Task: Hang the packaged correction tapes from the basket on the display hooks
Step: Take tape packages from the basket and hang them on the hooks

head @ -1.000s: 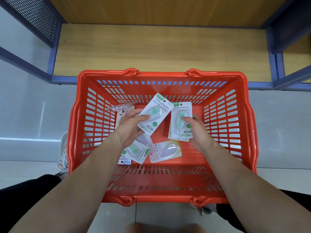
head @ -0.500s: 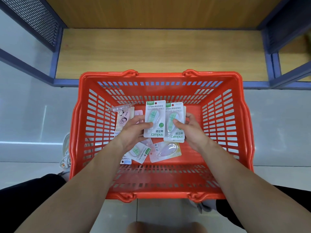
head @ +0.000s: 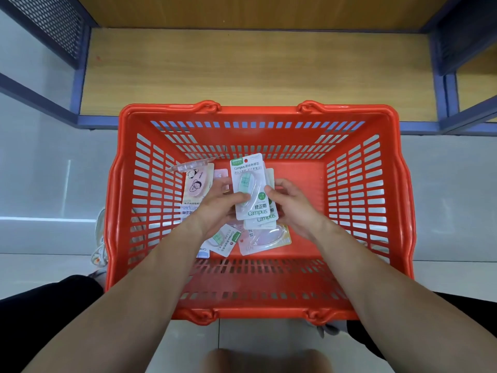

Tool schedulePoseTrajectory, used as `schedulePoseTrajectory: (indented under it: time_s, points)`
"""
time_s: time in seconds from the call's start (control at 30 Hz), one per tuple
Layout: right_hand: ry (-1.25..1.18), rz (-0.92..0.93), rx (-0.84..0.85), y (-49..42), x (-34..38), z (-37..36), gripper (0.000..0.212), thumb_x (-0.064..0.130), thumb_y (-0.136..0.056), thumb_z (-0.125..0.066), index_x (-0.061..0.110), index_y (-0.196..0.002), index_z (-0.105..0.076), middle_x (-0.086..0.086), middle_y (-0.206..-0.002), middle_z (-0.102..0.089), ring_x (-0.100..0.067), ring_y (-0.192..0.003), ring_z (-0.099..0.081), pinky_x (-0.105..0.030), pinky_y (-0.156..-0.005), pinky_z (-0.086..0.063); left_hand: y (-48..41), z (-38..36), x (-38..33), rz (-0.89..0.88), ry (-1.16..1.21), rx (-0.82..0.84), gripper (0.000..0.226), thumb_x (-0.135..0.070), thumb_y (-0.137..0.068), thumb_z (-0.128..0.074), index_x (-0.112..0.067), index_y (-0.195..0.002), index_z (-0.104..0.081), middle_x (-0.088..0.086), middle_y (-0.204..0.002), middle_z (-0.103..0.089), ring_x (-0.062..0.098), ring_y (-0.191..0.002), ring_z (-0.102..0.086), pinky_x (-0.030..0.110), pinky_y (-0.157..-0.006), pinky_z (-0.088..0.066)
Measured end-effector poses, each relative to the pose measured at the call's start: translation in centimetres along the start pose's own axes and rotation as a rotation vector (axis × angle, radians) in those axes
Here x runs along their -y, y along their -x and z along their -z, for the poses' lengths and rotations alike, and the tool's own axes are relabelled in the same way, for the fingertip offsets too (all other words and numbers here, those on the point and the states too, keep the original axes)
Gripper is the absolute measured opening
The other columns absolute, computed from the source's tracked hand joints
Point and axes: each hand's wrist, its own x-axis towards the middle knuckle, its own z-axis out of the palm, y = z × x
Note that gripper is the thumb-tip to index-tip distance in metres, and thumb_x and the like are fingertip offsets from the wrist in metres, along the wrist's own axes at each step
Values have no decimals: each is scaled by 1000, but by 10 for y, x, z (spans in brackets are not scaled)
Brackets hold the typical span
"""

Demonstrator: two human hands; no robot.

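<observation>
"Campus" correction tape pack (head: pixel 248 181), upright

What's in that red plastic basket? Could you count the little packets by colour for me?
Green-printed packaged correction tapes: 3 (two held, one loose)
Pink cartoon-printed card pack: 1
Lilac blister pack: 1
Partly hidden packs, colour unclear: at least 2
Total: at least 7
</observation>
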Motion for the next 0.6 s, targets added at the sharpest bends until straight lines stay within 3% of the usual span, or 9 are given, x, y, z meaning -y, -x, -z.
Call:
schedulePoseTrajectory:
  time_s: [0.1, 0.17, 0.27, 0.43, 0.6]
  points:
    - [85, -8, 54, -4, -4, 5, 17, 22, -102, -61, 21, -117, -68, -4, -115, -74, -17, -101, -73, -41, -79, -62, -3, 3, 0, 17, -21, -2, 73, -15, -73, -80, -20, -137, -47, 9, -118, -74, 34, -101, -74, 54, -81, -60]
    - [204, 3, 81, -10, -6, 8, 19, 28, -101, -61, 23, -117, -70, 2, -115, -76, -15, -107, -71, -38, -92, -57, -1, 5, -2, 23, -75, 21, 68, -22, -70, -78, -18, -134, -56, 7, -117, -75, 31, -104, -74, 53, -90, -57]
    - [543, 63, -20, -21, -16, 19, 25, 33, -101, -61, 21, -121, -70, 6, -120, -71, -13, -112, -63, -32, -102, -47, 0, 12, -4, 47, -86, 4, 52, -17, -77, -77, -15, -127, -63, 9, -116, -76, 31, -107, -73, 52, -98, -55]
    - [1203, -27, 86, -16, -38, 34, 32, 34, -83, -77, 31, -114, -68, 10, -115, -67, -14, -108, -62, -27, -94, -49, 3, 25, -2, 33, -245, -148, 52, -14, -78, -80, -17, -125, -60, 8, -112, -73, 30, -99, -74, 52, -94, -58]
    - [1473, -62, 127, -14, -43, 19, 54, 48, -70, -82, 33, -119, -64, 3, -121, -56, -22, -120, -54, -34, -99, -47, 6, 30, -1, 19, -280, -179, 74, -36, -54, -83, -23, -123, -62, 4, -109, -74, 27, -98, -74, 55, -94, -57]
